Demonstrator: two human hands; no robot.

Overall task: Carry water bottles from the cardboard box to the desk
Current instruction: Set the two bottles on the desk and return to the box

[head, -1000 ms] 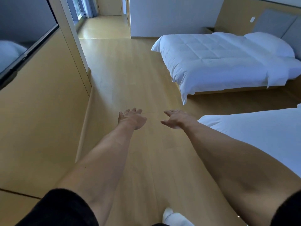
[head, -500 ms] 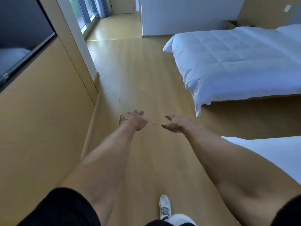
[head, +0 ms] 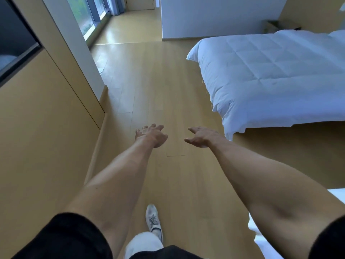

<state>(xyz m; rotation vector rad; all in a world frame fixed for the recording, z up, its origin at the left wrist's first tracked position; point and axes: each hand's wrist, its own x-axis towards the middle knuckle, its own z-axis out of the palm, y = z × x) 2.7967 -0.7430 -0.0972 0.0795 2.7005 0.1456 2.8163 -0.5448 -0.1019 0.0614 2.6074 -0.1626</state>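
Observation:
Both my arms stretch out in front of me over a wooden floor [head: 153, 86]. My left hand [head: 151, 135] is held out with loosely spread fingers and holds nothing. My right hand [head: 202, 136] is beside it, fingers relaxed and spread, also empty. No water bottle, cardboard box or desk shows in this view.
A bed with a white quilt [head: 270, 77] stands to the right, and the corner of a second bed [head: 255, 230] is at the lower right. A wood-panelled wall [head: 41, 131] runs along the left, with a window [head: 84, 14] beyond. My shoe [head: 153, 219] steps forward.
I have walked forward along the floor: the far bed has come closer, the near bed has slid out at the lower right. Both hands stay outstretched and empty.

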